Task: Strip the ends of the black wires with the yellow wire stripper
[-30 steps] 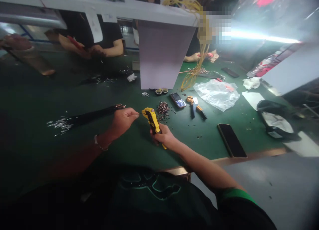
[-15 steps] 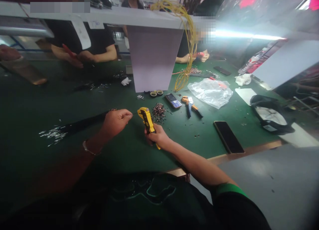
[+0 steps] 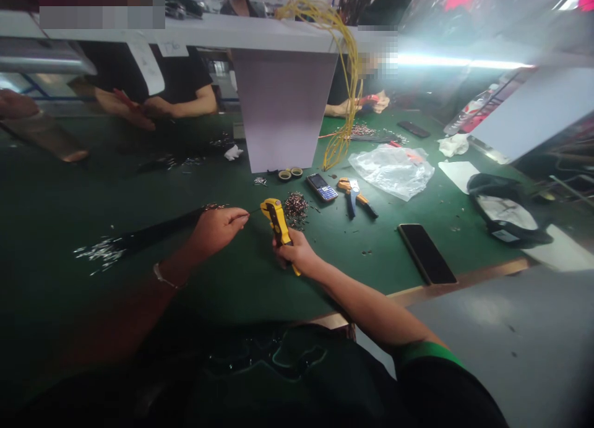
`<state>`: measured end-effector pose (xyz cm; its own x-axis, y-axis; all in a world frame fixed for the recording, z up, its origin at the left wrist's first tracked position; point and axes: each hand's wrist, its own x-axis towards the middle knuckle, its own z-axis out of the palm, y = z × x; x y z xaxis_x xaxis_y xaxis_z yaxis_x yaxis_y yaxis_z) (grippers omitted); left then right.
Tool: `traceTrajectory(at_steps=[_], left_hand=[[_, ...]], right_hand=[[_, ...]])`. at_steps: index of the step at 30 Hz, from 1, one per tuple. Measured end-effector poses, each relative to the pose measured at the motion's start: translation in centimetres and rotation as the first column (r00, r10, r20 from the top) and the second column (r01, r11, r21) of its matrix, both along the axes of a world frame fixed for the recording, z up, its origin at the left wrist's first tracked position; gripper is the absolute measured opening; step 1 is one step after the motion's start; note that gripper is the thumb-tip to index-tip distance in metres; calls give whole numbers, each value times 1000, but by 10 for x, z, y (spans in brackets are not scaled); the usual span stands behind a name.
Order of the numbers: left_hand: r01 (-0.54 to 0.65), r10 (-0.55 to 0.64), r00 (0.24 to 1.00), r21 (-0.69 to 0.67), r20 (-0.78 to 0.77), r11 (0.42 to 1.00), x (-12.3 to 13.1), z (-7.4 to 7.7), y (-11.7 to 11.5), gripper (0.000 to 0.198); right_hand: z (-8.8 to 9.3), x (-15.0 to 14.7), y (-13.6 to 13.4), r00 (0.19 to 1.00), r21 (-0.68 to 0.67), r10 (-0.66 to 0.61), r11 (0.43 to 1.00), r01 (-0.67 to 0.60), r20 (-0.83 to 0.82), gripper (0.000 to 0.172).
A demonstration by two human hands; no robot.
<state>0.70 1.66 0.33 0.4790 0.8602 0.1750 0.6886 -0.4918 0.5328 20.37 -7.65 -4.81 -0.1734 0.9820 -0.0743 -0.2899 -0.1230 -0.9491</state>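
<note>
My right hand [image 3: 297,253] is wrapped round the handles of a yellow and black wire stripper [image 3: 277,219], held upright over the green table [image 3: 232,273]. My left hand [image 3: 218,229] pinches a thin dark wire [image 3: 254,211] and holds its tip at the stripper's jaws. A long bundle of black wires [image 3: 148,233] with bare metal ends lies on the table behind my left hand. A small heap of stripped wire bits [image 3: 296,206] sits just beyond the tool.
Beyond the heap lie a keypad phone [image 3: 322,187], orange-handled pliers [image 3: 355,196], tape rolls [image 3: 290,173] and a clear plastic bag [image 3: 392,170]. A black smartphone [image 3: 427,253] lies near the table's front edge. Yellow wires [image 3: 346,88] hang from a white shelf. Other people's hands [image 3: 158,108] work across the table.
The view has shifted slightly. My left hand has drawn a little away from the stripper, so the thin wire now shows between my fingers and the jaws. My right hand keeps its grip.
</note>
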Motion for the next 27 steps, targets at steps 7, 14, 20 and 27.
traceTrajectory(at_steps=[7,14,20,27], left_hand=[[-13,20,997,-99,71,995,-6,4,5,29],[29,1,989,-199,148,979,-2,14,0,35],[29,-3,994,-229,112,973,0,17,-2,32],[94,-89,996,-296,31,950,-9,16,6,29]], right_hand=[[-1,1,3,1000,-10,-13,1000,13,-25,22],[1,0,0,997,-3,62,998,-62,-36,20],[-1,-2,-1,995,9,92,996,-92,-44,21],[-3,1,3,991,-32,43,998,-48,-123,23]])
